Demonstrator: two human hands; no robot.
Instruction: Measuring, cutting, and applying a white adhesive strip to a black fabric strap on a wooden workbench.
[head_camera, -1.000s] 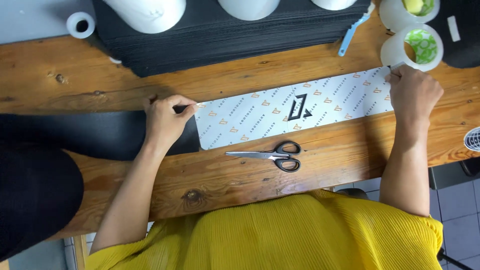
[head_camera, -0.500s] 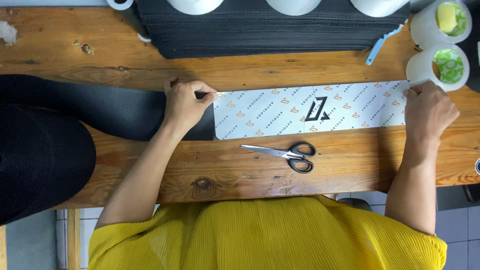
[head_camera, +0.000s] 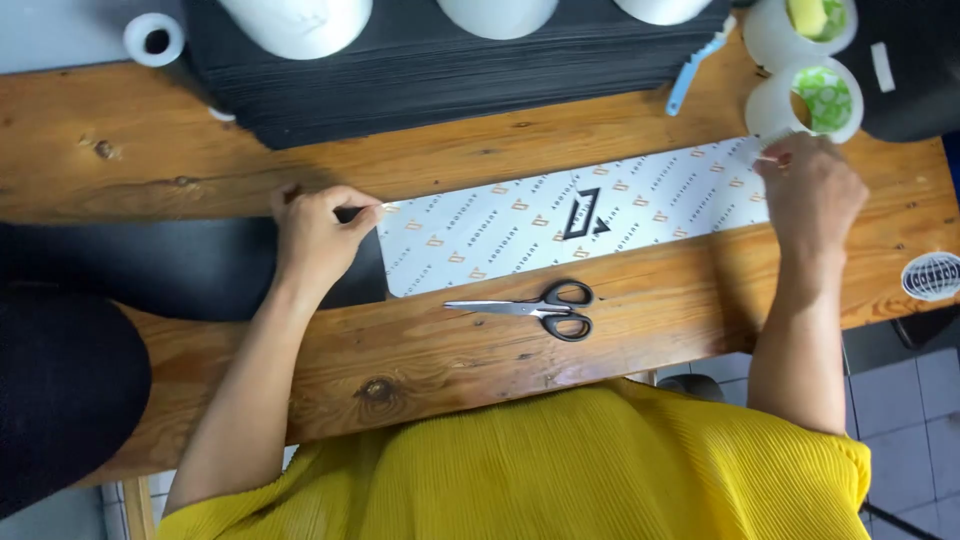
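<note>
A long white printed strip (head_camera: 570, 225) with small orange marks and a black emblem lies across the wooden table (head_camera: 450, 350). My left hand (head_camera: 318, 238) pinches the strip's left end at its upper corner. My right hand (head_camera: 810, 195) holds the strip's right end beside a white tape roll (head_camera: 808, 100) with a green core. Under the left end runs a black sheet (head_camera: 150, 265). Black-handled scissors (head_camera: 535, 308) rest shut just below the strip, between my two hands.
A thick stack of black sheets (head_camera: 450, 70) with white rounded objects on it lies at the back. A second tape roll (head_camera: 795, 25), a blue-white tool (head_camera: 695, 65), a small white roll (head_camera: 155, 38) and a round sticker (head_camera: 932, 275) are around.
The view has shifted a little; both hands keep hold of the strip's ends. My right hand has closed in on the tape roll at the strip's right end.
</note>
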